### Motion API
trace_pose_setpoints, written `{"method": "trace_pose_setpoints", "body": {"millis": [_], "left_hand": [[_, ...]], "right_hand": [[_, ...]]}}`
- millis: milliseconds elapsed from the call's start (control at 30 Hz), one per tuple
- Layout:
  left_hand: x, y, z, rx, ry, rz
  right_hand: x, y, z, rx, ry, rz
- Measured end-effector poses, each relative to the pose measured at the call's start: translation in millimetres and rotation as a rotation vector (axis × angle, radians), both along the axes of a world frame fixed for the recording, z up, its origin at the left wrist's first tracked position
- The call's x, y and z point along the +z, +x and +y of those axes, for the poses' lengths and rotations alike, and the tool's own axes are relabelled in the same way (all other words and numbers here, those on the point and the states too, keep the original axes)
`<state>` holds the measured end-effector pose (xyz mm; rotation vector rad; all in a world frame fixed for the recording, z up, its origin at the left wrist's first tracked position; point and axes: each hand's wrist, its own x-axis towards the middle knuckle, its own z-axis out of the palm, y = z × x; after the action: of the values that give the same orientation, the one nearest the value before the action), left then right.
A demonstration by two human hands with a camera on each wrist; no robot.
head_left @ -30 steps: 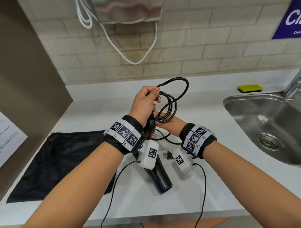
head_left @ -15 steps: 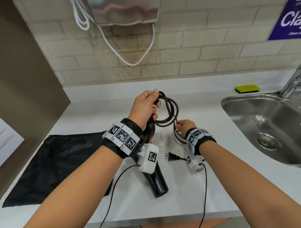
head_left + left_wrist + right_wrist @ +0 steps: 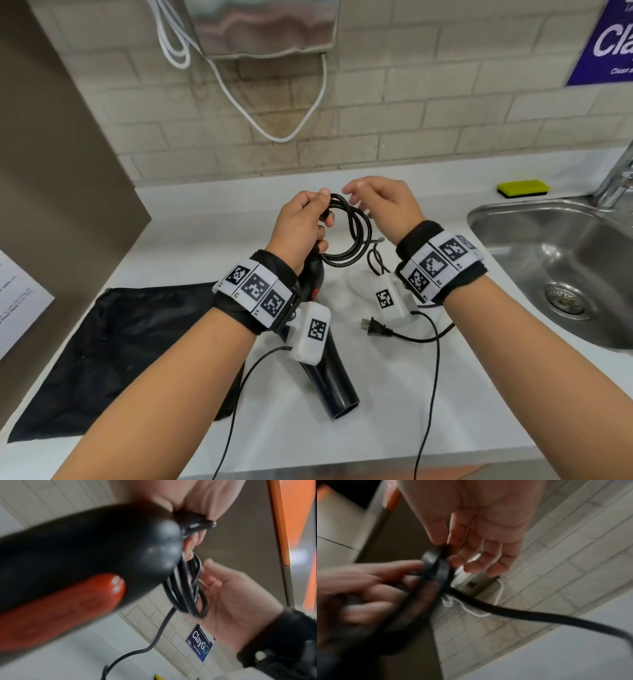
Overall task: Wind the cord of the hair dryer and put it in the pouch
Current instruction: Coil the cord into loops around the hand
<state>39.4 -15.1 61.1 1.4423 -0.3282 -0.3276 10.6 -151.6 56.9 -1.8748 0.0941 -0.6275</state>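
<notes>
My left hand (image 3: pixel 322 214) grips the black hair dryer (image 3: pixel 337 387) by its handle and pinches several black cord coils (image 3: pixel 358 240) above it. The dryer's nozzle points down toward the counter's front edge. My right hand (image 3: pixel 356 200) is up at the top of the coils, and in the right wrist view its thumb and forefinger (image 3: pixel 447 547) pinch the cord (image 3: pixel 522 614). The loose end trails down to the plug (image 3: pixel 375 327) lying on the counter. A flat black pouch (image 3: pixel 113 346) lies on the counter to the left. The left wrist view shows the dryer's handle (image 3: pixel 85 545) with an orange panel.
A steel sink (image 3: pixel 513 219) with a faucet (image 3: pixel 616 178) is at the right, and a yellow sponge (image 3: pixel 524 188) lies behind it. A brown panel (image 3: pixel 51 171) stands at the left. A white cable (image 3: pixel 274 116) hangs on the tiled wall.
My right hand has risen from low beside the coils to their top, carrying the cord with it. The left hand keeps its grip. The plug stays on the counter.
</notes>
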Motion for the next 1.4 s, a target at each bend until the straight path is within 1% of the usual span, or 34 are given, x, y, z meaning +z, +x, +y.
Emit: {"method": "trace_pose_setpoints", "body": {"millis": [33,100,167,300,367,500,567,633,733,767,833,900,967,1067,1133,1167,1233,1300,1400], "left_hand": [[-0.2,0.0,-0.6,-0.001,-0.001,-0.001],[-0.2,0.4,-0.3,-0.003,-0.002,-0.004],[-0.3,0.3,0.1,-0.007,0.004,-0.011],[-0.9,-1.7,-1.0,-0.012,0.001,-0.002],[-1.7,-2.2,-2.4,-0.022,0.004,0.014],[-1.3,-2.5,-3.1,-0.042,0.015,-0.004],[-0.6,-2.3,-2.4,-0.044,0.025,-0.025],[-0.3,-2.5,-2.0,-0.05,0.04,-0.034],[0.7,-3.3,-0.9,-0.057,0.056,-0.052],[1.2,-2.9,-0.1,-0.05,0.052,-0.051],[1.7,-0.9,1.5,-0.033,0.031,-0.041],[1.8,2.0,3.2,-0.017,0.018,-0.037],[1.5,4.3,4.6,-0.006,0.008,-0.029],[1.7,5.2,7.2,-0.003,-0.008,-0.011],[1.7,4.7,9.0,-0.017,-0.013,-0.005],[1.9,4.3,9.4,-0.027,-0.013,-0.003],[1.7,2.6,8.3,-0.05,-0.003,-0.004],[1.5,0.3,6.4,-0.081,0.018,-0.014],[0.8,-2.4,4.6,-0.143,0.065,-0.04]], "right_hand": [[3.0,-1.5,5.9,0.043,-0.02,0.012],[6.2,-5.0,11.9,0.062,-0.043,0.017],[6.4,-7.7,11.4,0.104,-0.009,0.002],[4.5,-7.3,9.8,0.265,0.02,-0.02],[-0.8,-3.0,9.3,0.268,0.001,-0.015],[-7.9,2.7,4.2,0.199,-0.092,0.007],[-8.9,2.8,2.9,0.238,-0.064,0.018],[-11.2,4.4,1.7,0.322,-0.049,0.097],[-10.2,-2.2,-0.3,0.372,-0.172,0.342],[-11.9,-4.0,-1.9,0.376,-0.161,0.425],[-15.4,-7.8,-0.3,0.377,-0.043,0.557],[-19.8,-7.5,0.8,0.328,0.058,0.632],[-22.0,-4.3,0.0,0.327,0.144,0.644],[-20.5,1.5,-9.0,0.434,0.312,0.638],[-16.5,3.4,-16.6,0.459,0.39,0.612],[-14.2,4.4,-19.9,0.445,0.361,0.575],[-6.7,4.7,-23.6,0.379,0.185,0.483],[4.9,5.0,-23.6,0.28,0.015,0.409],[20.7,4.5,-18.0,0.121,-0.154,0.285]]}}
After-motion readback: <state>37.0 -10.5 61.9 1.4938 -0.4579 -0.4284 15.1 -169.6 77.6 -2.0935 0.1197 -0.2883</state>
